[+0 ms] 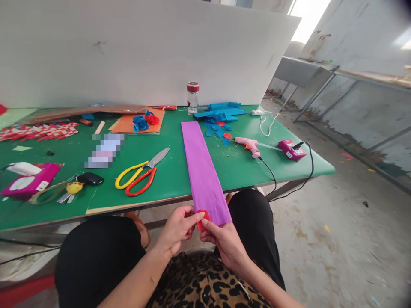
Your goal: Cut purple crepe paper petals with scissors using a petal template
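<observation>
- Pinching, with the left hand [176,231], thumb on top, the left part of a small red paper-like piece [199,226].
- Gripping the right part of the same piece with the right hand [228,244], pressing also with the thumb from above.
- Holding it at the near left corner of a long violet paper-like strip [204,171], on the near side of the green flat tabletop [171,188].
- Probably shaping or folding the red piece by fingertips, judging from both thumbs meeting there.
- For the next move, seemingly needing fine, even pressing, without tearing such thin-looking material.
- Leaving aside the pink plastic glue gun [250,144] at far right and the yellow-and-red-handled metal scissors [150,164] at left.
- Not being able to tell the red piece's full outline or folds, because of covering thumbs.
- Not being able to tell, either, between touching the strip and only overlapping it in view.
- Seeing only a sliver of the blue bit [184,149] beside the strip's left edge.
- Finding the pale blocky blurred shape [105,150], at left, impossible to identify.
</observation>
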A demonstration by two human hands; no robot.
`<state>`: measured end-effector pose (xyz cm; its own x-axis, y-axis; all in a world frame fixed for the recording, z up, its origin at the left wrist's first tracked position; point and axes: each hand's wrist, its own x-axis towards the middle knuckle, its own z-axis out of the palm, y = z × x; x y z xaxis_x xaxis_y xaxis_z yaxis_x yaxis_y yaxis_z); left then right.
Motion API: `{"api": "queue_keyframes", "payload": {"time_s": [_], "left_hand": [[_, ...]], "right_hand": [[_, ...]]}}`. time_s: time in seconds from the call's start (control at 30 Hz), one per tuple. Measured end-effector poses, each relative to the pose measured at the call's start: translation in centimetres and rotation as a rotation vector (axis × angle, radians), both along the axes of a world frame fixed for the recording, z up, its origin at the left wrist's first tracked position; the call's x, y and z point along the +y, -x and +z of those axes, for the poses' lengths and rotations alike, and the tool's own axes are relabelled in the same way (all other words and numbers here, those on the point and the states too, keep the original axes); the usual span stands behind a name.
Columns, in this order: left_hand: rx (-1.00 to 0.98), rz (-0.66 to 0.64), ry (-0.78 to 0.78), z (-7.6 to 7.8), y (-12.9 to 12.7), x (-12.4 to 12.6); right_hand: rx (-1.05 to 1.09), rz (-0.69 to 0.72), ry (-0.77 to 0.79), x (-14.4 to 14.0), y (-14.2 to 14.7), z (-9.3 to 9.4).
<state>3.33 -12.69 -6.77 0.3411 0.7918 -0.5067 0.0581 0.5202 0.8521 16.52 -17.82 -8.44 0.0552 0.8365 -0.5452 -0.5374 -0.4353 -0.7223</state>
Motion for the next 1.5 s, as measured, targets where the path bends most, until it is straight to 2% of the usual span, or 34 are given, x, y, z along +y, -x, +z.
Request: {"api": "queue_keyframes", "payload": {"time_s": [0.13, 0.33, 0.5, 0.67, 0.73, 0.8, 0.87, 0.9, 0.93, 0.97, 1.03, 1.07, 1.13, 1.2, 1.3, 1.4, 1.47, 1.5], "left_hand": [[-0.014, 0.104, -0.018, 0.0, -0.8, -0.1], [-0.064, 0.222, -0.006, 0.2, -2.4, -0.4], [-0.073, 0.251, -0.033, 0.1, -3.7, -0.3], [-0.069, 0.25, -0.062, -0.3, -5.0, -1.4], [-0.011, 0.135, -0.126, 0.3, -4.1, -1.4], [0.2, -0.03, -0.354, 1.8, -1.5, -0.3], [0.622, -0.039, -0.754, 3.8, 2.5, 2.0], [0.865, 0.017, -0.916, 4.9, 4.8, 3.5], [1.111, 0.043, -1.006, 5.9, 7.1, 5.1], [1.311, -0.015, -1.032, 6.7, 9.2, 6.7], [1.551, -0.215, -0.899, 7.7, 12.2, 9.3], [1.582, -0.32, -0.814, 7.9, 13.0, 10.3], [1.599, -0.439, -0.713, 7.9, 13.3, 11.2], [1.619, -0.485, -0.664, 7.9, 12.5, 11.4], [1.675, -0.487, -0.585, 8.3, 11.5, 11.1], [1.676, -0.397, -0.539, 8.5, 11.6, 10.2], [1.54, -0.217, -0.609, 7.8, 11.6, 8.6], [1.405, -0.09, -0.667, 7.2, 11.4, 7.4]], "right_hand": [[0.033, -0.028, -0.011, -0.1, 0.0, -0.1], [0.312, -0.226, -0.071, -0.2, -0.3, -0.2], [0.206, -0.258, -0.13, 0.0, -0.1, 0.0], [0.241, -0.298, -0.096, -0.1, -0.3, -0.1], [0.272, -0.313, -0.054, -0.3, -0.8, -0.5], [0.288, -0.329, -0.01, -0.5, -1.4, -0.9], [0.287, -0.339, 0.024, -0.4, -2.0, -1.3], [0.286, -0.339, 0.033, -0.3, -2.3, -1.4], [0.287, -0.333, 0.039, -0.1, -2.5, -1.5], [0.289, -0.326, 0.04, 0.2, -2.7, -1.5], [0.295, -0.311, 0.037, 0.7, -2.8, -1.3], [0.294, -0.306, 0.036, 1.0, -2.9, -1.2], [0.29, -0.309, 0.025, 1.4, -2.8, -0.9], [0.281, -0.33, -0.007, 1.5, -2.8, -0.7], [0.26, -0.365, -0.045, 1.1, -3.0, -0.6], [0.258, -0.383, -0.033, 0.7, -3.3, -0.4], [0.263, -0.386, -0.03, 0.5, -3.5, -0.4], [0.265, -0.384, -0.03, 0.5, -3.6, -0.3]]}}
